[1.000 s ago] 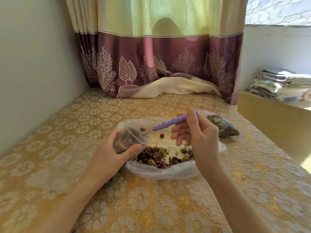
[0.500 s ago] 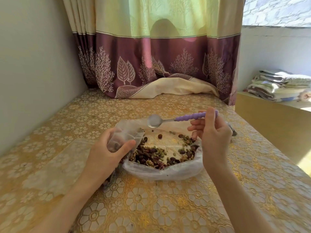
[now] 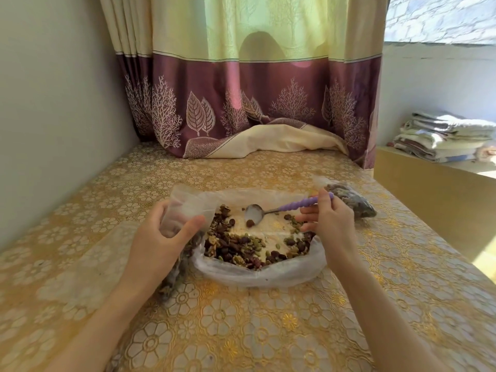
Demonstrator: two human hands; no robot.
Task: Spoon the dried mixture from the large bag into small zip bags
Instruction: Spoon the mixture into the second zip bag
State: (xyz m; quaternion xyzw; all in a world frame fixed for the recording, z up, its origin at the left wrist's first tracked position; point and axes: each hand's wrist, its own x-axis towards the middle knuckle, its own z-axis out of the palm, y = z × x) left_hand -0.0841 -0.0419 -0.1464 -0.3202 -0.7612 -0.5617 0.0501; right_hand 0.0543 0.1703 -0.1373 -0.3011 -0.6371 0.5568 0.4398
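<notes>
A large clear bag lies open on the table, with a dried mixture of dark fruit and green seeds spread inside. My left hand grips a small zip bag at the large bag's left edge; the small bag holds some mixture and its mouth is held open upward. My right hand holds a purple-handled spoon. The spoon's bowl is down inside the large bag, close to a single dark fruit.
A filled small bag lies behind my right hand. A flat clear sheet rests on the gold floral tablecloth to the left. A curtain hangs at the back, a wall stands left, and folded cloths sit on a low ledge at the right.
The spoon left the small bag's mouth, swung right and up, then dropped into the large bag. My left hand lowered the small bag slightly.
</notes>
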